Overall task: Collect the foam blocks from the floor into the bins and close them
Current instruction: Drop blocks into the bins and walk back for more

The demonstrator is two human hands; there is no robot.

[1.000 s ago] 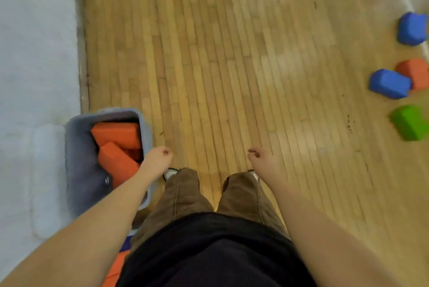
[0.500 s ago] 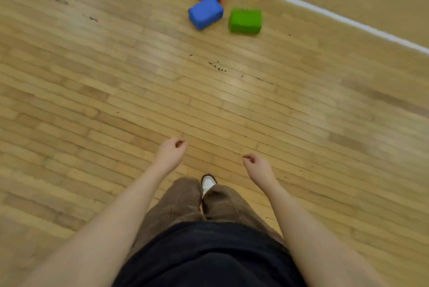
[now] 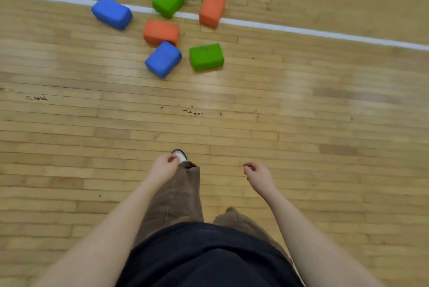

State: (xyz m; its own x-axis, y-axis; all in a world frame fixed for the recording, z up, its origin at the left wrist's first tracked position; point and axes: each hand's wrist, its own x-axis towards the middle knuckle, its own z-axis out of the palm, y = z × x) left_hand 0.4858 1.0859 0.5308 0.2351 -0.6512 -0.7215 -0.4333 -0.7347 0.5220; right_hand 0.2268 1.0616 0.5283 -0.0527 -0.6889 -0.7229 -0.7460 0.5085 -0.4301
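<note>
Both hands hang loosely curled and hold nothing: the left hand (image 3: 163, 167) over the brown trouser leg (image 3: 176, 196), the right hand (image 3: 257, 175) over bare wooden floor (image 3: 325, 135). Soft foam blocks lie well ahead in a cluster around a white floor line (image 3: 301, 30). Nearest are a blue foam block (image 3: 163, 59), long axis running up and to the right, and a green foam block (image 3: 206, 56) lying crosswise. Behind sit an orange foam block (image 3: 161, 32) and a second blue foam block (image 3: 112, 12) on the line. Wide open boards separate hands and blocks.
</note>
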